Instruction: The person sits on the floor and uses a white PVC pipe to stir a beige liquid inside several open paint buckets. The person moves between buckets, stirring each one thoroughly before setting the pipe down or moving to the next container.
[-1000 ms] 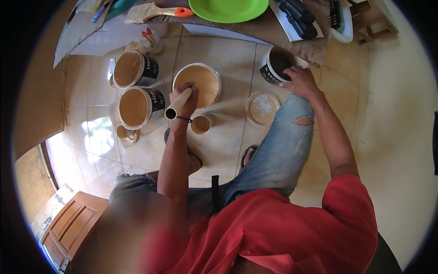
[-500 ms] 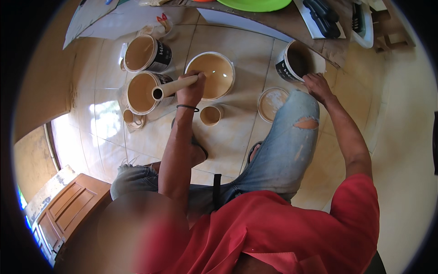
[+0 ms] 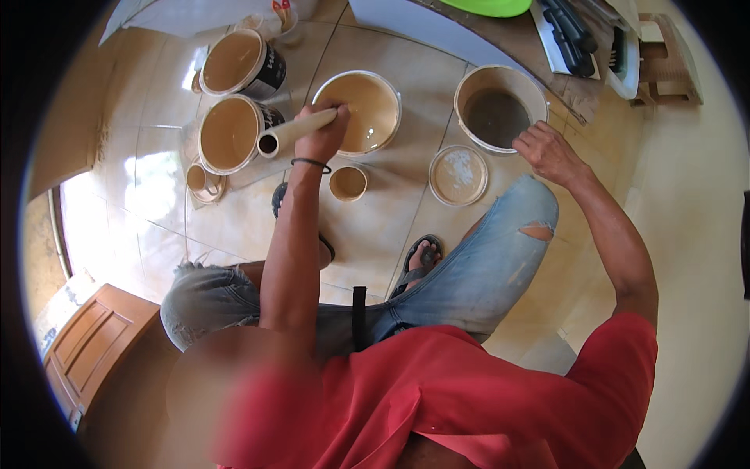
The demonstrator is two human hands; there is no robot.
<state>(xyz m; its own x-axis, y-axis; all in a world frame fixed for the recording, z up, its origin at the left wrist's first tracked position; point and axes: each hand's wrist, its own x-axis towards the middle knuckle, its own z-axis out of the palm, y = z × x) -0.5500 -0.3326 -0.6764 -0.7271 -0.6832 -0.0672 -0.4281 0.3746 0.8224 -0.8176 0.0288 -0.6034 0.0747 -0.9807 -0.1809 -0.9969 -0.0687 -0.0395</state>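
Head: four paint buckets (image 3: 358, 112), two hands (image 3: 322, 134).

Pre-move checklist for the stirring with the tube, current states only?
1. Left hand grips the cardboard tube: ok.
2. Tube tip inside the middle paint bucket: cannot tell, the hand hides it.
3. Right hand steadies the dark bucket at its rim: ok, fingers at the edge.
4. Loose lid lies flat on the tiled floor, apart from the buckets: ok.
5. Small cup upright, just below the left wrist: ok, but close.
6. Two full buckets on the left sit right beside the tube's open end: not ok, little room.
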